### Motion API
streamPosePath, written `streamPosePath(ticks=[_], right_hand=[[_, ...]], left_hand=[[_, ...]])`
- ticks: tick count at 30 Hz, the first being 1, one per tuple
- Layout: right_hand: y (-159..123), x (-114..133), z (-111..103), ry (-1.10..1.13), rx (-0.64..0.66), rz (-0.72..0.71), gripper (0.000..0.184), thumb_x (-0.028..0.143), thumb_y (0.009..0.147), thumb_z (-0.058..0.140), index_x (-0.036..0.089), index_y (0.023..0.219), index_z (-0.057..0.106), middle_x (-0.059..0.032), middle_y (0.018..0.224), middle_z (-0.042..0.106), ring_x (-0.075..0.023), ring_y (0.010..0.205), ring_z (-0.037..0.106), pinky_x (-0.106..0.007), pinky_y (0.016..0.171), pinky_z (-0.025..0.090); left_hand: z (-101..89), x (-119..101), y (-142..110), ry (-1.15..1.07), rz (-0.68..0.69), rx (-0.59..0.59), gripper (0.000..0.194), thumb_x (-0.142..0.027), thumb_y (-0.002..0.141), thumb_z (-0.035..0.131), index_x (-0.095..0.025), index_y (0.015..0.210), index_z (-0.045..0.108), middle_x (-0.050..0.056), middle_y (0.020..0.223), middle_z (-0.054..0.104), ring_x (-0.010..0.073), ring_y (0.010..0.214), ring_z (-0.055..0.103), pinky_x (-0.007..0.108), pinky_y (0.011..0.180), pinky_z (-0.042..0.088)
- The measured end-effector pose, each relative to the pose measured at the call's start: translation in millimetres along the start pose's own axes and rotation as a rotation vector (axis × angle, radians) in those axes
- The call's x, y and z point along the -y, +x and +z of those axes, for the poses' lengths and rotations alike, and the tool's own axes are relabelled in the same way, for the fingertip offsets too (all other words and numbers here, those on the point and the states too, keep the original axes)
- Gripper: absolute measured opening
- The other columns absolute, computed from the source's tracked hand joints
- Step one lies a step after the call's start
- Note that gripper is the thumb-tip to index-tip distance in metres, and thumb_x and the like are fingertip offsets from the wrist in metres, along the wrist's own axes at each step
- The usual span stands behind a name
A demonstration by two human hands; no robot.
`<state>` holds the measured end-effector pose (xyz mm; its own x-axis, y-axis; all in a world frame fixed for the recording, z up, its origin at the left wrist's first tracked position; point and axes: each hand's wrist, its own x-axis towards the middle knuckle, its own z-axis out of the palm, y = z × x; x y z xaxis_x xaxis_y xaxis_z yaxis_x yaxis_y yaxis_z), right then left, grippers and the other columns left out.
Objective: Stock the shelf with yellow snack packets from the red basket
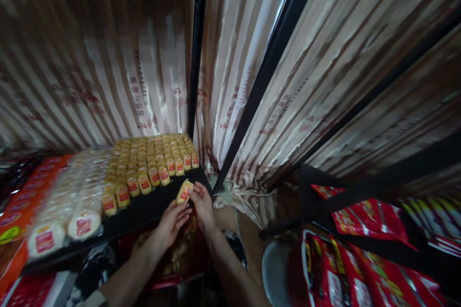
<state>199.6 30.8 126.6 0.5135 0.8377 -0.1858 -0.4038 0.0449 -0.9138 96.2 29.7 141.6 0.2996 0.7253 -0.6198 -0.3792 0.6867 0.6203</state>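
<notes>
Shelf [151, 206], flat and black, before pleated beige curtains [158, 57] with reddish print. Hands [201, 204] together hold one yellow, red-labelled, plastic-wrapped snack [184, 193], lettering illegible.

Illegible small print [185, 194] on the held packet [185, 191]

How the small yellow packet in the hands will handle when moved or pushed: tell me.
The small yellow packet is probably light: the left hand and right hand hold it without a full grip. It shows no sag, so is likely more firm than floppy. Being longer than wide, it may tip if stood on end.
</notes>
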Motion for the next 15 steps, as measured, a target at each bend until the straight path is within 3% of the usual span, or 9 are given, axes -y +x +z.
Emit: streamPosePath(ticks=[4, 7, 12, 15], right_hand=[[5.4, -0.5, 6.2, -0.031, 0.069, -0.023, 0.045, 0.036, 0.063, 0.068, 0.016, 0.102, 0.057, -0.0058, 0.092, 0.067, -0.0175, 0.084, 0.063, -0.029, 0.078, 0.05], [15.7, -5.2, 4.4, -0.097, 0.056, -0.08, 0.049, 0.037, 0.069, 0.064, 0.016, 0.111, 0.055, -0.0051, 0.091, 0.068, -0.0171, 0.08, 0.064, -0.028, 0.073, 0.051], [44.4, -7.8, -0.4, -0.268, -0.015, -0.287, 0.044, 0.037, 0.077, 0.056, 0.018, 0.117, 0.056, -0.0067, 0.103, 0.067, -0.0193, 0.093, 0.062, -0.031, 0.082, 0.05], [60.2, -5.9, 0.8, -0.428, -0.044, -0.38, 0.04, 0.033, 0.079, 0.053, 0.019, 0.116, 0.058, -0.0066, 0.109, 0.065, -0.0201, 0.1, 0.06, -0.032, 0.086, 0.048]], left_hand=[[13.2, 1.9, 8.3, -0.033, -0.003, 0.059, 0.016, -0.014, 0.077, 0.061, -0.019, 0.091, 0.058, 0.0, 0.08, 0.067, 0.0076, 0.066, 0.064, 0.019, 0.065, 0.049], [18.5, -0.2, 19.9, 0.141, 0.061, 0.031, 0.022, -0.023, 0.069, 0.069, -0.018, 0.088, 0.06, -0.001, 0.075, 0.066, 0.0073, 0.06, 0.061, 0.018, 0.058, 0.046], [20.4, -16.3, 50.6, 0.576, 0.457, -0.171, 0.039, -0.034, 0.062, 0.071, -0.013, 0.094, 0.063, 0.002, 0.078, 0.063, 0.0101, 0.06, 0.057, 0.02, 0.053, 0.046], [28.5, -28.5, 68.8, 0.649, 0.583, -0.16, 0.039, -0.026, 0.069, 0.064, -0.014, 0.107, 0.06, 0.006, 0.093, 0.062, 0.0094, 0.063, 0.058, 0.021, 0.055, 0.048]])
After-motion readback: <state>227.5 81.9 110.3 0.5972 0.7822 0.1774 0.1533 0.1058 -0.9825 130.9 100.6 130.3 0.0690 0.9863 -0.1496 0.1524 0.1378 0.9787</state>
